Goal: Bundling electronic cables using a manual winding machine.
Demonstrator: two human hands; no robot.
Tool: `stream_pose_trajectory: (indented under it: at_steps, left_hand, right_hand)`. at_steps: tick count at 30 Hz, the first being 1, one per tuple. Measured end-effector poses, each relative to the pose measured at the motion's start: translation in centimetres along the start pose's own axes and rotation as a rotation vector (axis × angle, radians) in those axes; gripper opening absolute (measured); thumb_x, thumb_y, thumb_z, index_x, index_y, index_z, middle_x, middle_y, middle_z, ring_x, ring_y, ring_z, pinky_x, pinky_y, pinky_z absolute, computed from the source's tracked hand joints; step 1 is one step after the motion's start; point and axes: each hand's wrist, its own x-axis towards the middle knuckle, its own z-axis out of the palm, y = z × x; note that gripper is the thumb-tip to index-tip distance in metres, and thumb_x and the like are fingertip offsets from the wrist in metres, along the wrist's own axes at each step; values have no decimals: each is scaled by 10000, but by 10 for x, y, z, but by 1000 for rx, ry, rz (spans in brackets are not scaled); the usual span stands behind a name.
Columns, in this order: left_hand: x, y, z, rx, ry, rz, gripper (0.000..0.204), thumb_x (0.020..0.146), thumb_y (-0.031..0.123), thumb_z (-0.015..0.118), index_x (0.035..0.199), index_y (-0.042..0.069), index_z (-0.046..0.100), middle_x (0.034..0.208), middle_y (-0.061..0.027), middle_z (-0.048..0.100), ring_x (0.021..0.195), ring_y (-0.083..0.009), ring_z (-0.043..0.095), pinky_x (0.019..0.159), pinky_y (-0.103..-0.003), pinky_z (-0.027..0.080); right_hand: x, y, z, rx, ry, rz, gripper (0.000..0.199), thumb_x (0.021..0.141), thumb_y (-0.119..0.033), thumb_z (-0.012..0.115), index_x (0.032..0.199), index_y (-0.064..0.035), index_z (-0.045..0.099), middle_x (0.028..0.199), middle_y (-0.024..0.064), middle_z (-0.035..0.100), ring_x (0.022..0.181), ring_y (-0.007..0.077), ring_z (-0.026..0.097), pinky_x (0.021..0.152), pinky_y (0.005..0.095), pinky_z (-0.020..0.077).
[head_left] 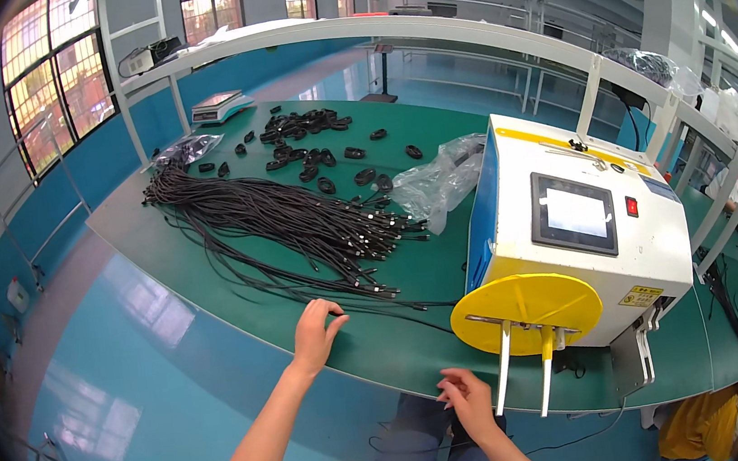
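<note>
My left hand (315,335) is over the near table edge, beside the loose ends of a bundle of black cables (267,215). Its fingers bend loosely with the thumb apart, and nothing shows in its grip. Some strands pass close to the fingertips, and whether they touch cannot be told. My right hand (468,401) hovers by the table edge, left of two prongs (505,365) on a round yellow disc (523,304). Its fingers are slightly curled and apart, with nothing visible in them. The disc is on the front of a white winding machine (588,233) with a screen (572,212).
Several coiled black cables (307,124) lie behind the bundle. A clear plastic bag (441,181) rests against the machine's left side. At the far left corner stands a small scale (221,107). A white frame rail (346,28) spans the back. A person in yellow (705,424) is at the lower right.
</note>
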Motion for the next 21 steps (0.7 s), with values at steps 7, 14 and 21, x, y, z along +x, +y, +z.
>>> stream_pose_trajectory:
  at_steps: [7, 14, 21]
  left_hand:
    - [-24, 47, 0, -155, 177, 40, 188, 677, -11, 728, 789, 24, 581, 793, -91, 598, 757, -248, 572, 686, -324, 462]
    - [-39, 105, -15, -250, 144, 35, 212, 681, 12, 726, 869, 38, 633, 848, -63, 620, 856, -241, 587, 738, -309, 467]
    - [-37, 95, -29, -258, 88, 157, 318, 695, 21, 724, 1000, 39, 635, 973, -99, 636, 925, -267, 604, 820, -361, 485]
  right_hand:
    - [52, -14, 98, -39, -210, -179, 391, 840, -10, 596, 1222, -27, 515, 935, 93, 622, 758, 153, 630, 643, 250, 510]
    - [86, -25, 134, 202, -248, -422, 244, 822, -17, 593, 1066, -19, 612, 901, 95, 611, 847, 174, 599, 675, 249, 488]
    - [30, -41, 78, 69, -198, -362, 108, 851, -9, 552, 833, 44, 644, 896, 101, 600, 783, 146, 579, 668, 247, 474]
